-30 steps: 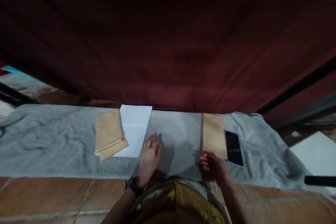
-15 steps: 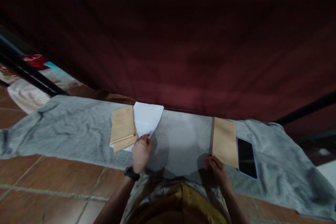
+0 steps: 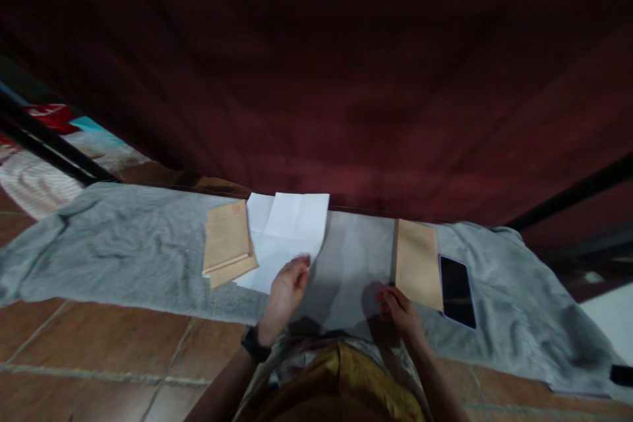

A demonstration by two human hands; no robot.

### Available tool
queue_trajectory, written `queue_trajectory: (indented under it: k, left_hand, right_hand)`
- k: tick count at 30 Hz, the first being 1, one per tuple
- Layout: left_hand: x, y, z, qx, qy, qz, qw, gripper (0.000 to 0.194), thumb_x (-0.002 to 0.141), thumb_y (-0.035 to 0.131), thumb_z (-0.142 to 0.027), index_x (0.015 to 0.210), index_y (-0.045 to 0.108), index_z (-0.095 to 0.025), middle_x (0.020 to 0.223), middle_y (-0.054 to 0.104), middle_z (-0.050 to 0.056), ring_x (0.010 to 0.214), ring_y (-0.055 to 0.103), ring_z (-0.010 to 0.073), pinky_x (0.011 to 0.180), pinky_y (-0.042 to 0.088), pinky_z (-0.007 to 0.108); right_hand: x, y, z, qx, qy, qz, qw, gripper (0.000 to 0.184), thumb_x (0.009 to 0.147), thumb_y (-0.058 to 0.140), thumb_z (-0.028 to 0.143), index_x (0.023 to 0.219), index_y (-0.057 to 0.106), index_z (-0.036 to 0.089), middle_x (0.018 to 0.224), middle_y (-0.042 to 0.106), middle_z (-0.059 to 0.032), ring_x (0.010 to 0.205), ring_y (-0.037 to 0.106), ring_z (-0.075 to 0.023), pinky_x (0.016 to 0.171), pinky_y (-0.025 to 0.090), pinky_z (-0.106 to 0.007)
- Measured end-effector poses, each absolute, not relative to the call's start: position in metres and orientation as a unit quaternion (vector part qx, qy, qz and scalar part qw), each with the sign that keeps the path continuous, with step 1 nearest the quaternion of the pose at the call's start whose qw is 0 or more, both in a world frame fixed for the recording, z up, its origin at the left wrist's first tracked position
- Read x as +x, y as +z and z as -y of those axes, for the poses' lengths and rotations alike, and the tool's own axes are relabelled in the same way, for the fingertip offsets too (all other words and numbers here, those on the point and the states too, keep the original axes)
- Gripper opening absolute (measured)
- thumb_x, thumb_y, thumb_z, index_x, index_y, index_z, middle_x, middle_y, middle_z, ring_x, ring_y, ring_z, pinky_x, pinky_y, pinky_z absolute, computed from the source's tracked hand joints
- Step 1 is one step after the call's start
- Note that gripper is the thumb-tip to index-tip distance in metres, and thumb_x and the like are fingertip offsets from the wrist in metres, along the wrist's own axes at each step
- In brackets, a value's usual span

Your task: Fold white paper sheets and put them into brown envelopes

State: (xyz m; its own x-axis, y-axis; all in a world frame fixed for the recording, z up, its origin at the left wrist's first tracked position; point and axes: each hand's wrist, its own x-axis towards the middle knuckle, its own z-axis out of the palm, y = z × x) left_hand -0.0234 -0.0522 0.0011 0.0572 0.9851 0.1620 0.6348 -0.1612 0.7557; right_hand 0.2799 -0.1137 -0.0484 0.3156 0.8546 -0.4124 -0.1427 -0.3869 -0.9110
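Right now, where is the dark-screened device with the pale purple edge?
In the head view, the dark-screened device lies on the grey blanket, right of centre, immediately right of the brown stack near the right hand.

No readable text or numbers, a small reddish mark (image 3: pixel 236 208) near the upper right corner of the top brown envelope (image 3: pixel 225 237) at left, too faint to make out

The white sheets (image 3: pixel 291 237) are smooth, matt paper, the brown envelopes (image 3: pixel 226 234) dull paper; the phone screen (image 3: pixel 457 291) looks glossy; the grey blanket (image 3: pixel 133 244) is fuzzy, rumpled cloth, the red curtain (image 3: pixel 346 92) matt fabric, the floor (image 3: pixel 113 343) faintly shiny tile
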Motion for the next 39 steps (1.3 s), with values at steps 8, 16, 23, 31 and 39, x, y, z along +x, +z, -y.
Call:
queue_trajectory:
  k: [8, 16, 23, 31, 39]
  left_hand:
    - [0.051, -0.006, 0.088, 0.816, 0.228, -0.494, 0.194, 0.032, 0.099, 0.042, -0.018, 0.111, 0.071, -0.022, 0.121, 0.074, 0.009, 0.110, 0.069, 0.0225, 0.099, 0.057, 0.038]
    - [0.060, -0.003, 0.092, 0.821, 0.261, -0.438, 0.257, 0.026, 0.099, 0.055, -0.037, 0.115, 0.071, -0.025, 0.128, 0.071, 0.009, 0.119, 0.066, 0.0257, 0.105, 0.054, 0.044]
    - [0.016, -0.036, 0.058, 0.731, 0.288, -0.601, 0.145, 0.047, 0.100, 0.052, -0.038, 0.142, 0.055, -0.017, 0.156, 0.048, 0.017, 0.147, 0.042, 0.0331, 0.119, 0.039, 0.054]
    - [0.005, -0.058, 0.065, 0.790, 0.193, -0.579, 0.063, 0.053, 0.103, 0.044, -0.033, 0.151, 0.048, -0.012, 0.164, 0.036, 0.020, 0.154, 0.029, 0.0369, 0.121, 0.033, 0.057]
    - [0.034, -0.053, 0.066, 0.859, 0.107, -0.500, -0.026, 0.056, 0.101, 0.039, -0.020, 0.157, 0.040, -0.017, 0.166, 0.035, 0.011, 0.157, 0.024, 0.0279, 0.126, 0.023, 0.054]
  right_hand:
    - [0.236, -0.032, 0.090, -0.618, 0.557, 0.269, 0.486, 0.031, 0.074, 0.079, 0.047, 0.096, 0.073, 0.025, 0.096, 0.077, -0.0041, 0.080, 0.070, -0.0211, 0.063, 0.058, -0.028]
    - [0.241, -0.030, 0.054, -0.597, 0.509, 0.347, 0.514, 0.016, 0.071, 0.071, 0.035, 0.081, 0.072, 0.023, 0.084, 0.075, 0.0009, 0.085, 0.066, -0.0197, 0.080, 0.052, -0.027]
    - [0.265, -0.031, 0.019, -0.622, 0.488, 0.368, 0.489, 0.009, 0.065, 0.073, 0.027, 0.072, 0.072, 0.020, 0.070, 0.071, 0.0011, 0.072, 0.062, -0.0190, 0.077, 0.051, -0.030]
    - [0.249, -0.036, 0.031, -0.673, 0.390, 0.394, 0.490, 0.039, 0.079, 0.065, 0.019, 0.117, 0.070, 0.023, 0.127, 0.069, -0.0089, 0.124, 0.059, -0.0285, 0.106, 0.047, -0.038]
    - [0.194, -0.048, 0.074, -0.584, 0.113, 0.747, 0.298, 0.049, 0.105, 0.037, 0.025, 0.153, 0.046, 0.016, 0.161, 0.044, -0.0121, 0.151, 0.036, -0.0233, 0.123, 0.033, -0.048]
